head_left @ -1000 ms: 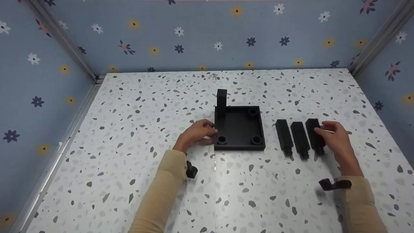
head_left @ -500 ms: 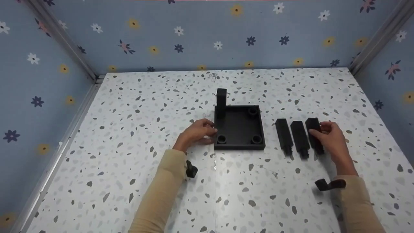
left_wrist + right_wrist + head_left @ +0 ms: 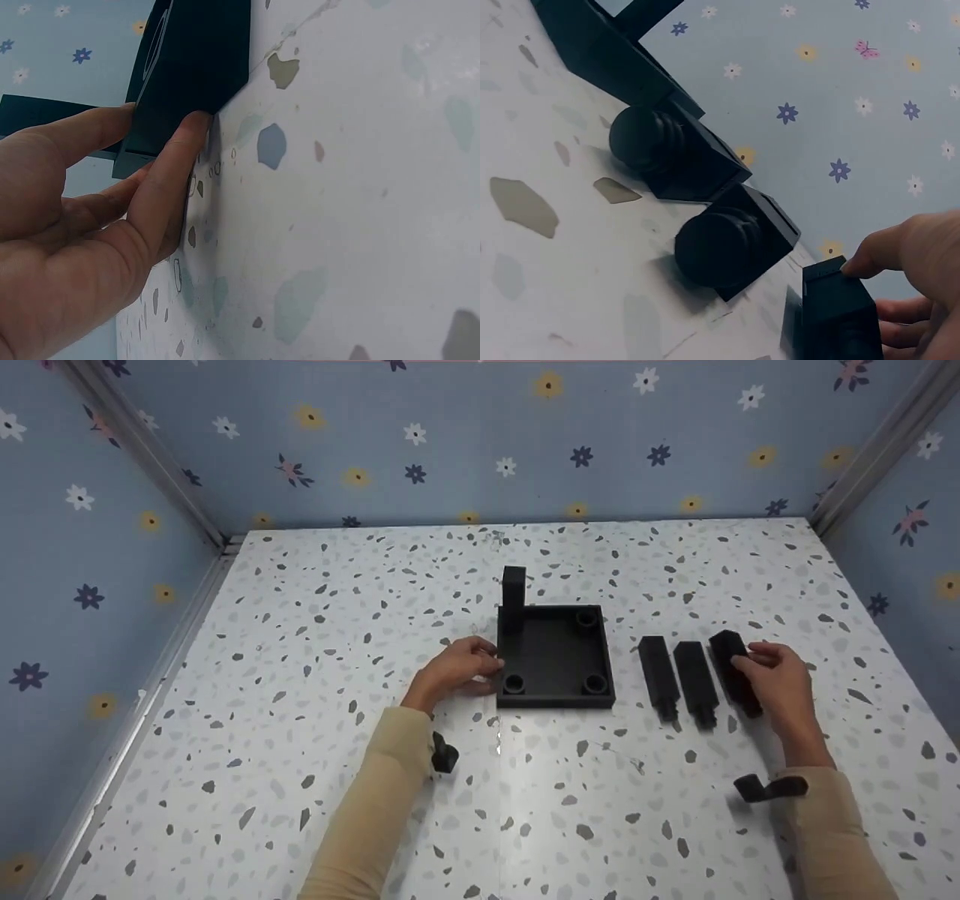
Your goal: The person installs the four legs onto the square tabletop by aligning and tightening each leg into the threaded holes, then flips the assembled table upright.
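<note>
A black square tabletop (image 3: pixel 559 656) with a raised rim lies underside up, one table leg (image 3: pixel 514 596) upright in its back-left corner and round sockets at the other corners. My left hand (image 3: pixel 455 666) holds the tabletop's left edge, its fingertips at the rim and outer wall in the left wrist view. On the right, my right hand (image 3: pixel 784 682) pinches the rightmost loose leg (image 3: pixel 731 664) between thumb and fingers. This leg is tilted against its neighbours; in the right wrist view the hand grips its square body (image 3: pixel 840 307). Its lower end is partly hidden.
Two more black legs, a left one (image 3: pixel 660 675) and a middle one (image 3: pixel 696 682), lie side by side between tabletop and right hand, threaded ends towards me. The speckled white table (image 3: pixel 360 607) is bounded by flowered blue panels (image 3: pixel 450 442) at back and sides.
My right hand has shifted slightly left, then back right, turning the rightmost leg so its threaded end swings right, away from the middle leg. The left hand and tabletop stay put.
</note>
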### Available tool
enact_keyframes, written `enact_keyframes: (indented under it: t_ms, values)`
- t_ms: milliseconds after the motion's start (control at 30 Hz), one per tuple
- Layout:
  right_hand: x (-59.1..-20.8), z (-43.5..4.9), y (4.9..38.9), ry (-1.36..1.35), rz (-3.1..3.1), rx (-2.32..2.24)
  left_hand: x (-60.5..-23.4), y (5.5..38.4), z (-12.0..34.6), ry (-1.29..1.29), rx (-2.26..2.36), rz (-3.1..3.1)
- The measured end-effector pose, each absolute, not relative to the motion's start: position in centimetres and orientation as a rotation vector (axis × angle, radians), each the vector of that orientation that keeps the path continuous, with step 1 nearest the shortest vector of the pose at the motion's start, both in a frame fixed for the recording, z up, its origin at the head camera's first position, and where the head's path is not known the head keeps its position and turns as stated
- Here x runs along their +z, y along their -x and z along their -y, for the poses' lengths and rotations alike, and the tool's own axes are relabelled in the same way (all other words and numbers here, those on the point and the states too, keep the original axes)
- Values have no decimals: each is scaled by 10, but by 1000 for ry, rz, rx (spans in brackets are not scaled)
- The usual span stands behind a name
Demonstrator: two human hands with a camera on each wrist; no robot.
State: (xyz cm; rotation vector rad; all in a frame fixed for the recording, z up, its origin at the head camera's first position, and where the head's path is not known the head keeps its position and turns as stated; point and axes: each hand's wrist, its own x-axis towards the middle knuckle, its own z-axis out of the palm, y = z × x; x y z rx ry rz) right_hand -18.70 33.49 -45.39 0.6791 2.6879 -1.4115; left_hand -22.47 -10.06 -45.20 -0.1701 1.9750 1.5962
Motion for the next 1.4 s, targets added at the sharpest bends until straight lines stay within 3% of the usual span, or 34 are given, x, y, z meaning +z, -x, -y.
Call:
enact_keyframes:
  t_ms: [300, 567, 1400]
  values:
    - [-444, -339, 190, -807, -2493, -1804, -454, 224, 101, 146, 1587, -2002]
    - [-436, -336, 194, -858, -2456, -1856, -453, 224, 101, 132, 1559, -2033]
    - [-420, -320, 198, -726, -2385, -2193, -451, 223, 102, 181, 1639, -1928]
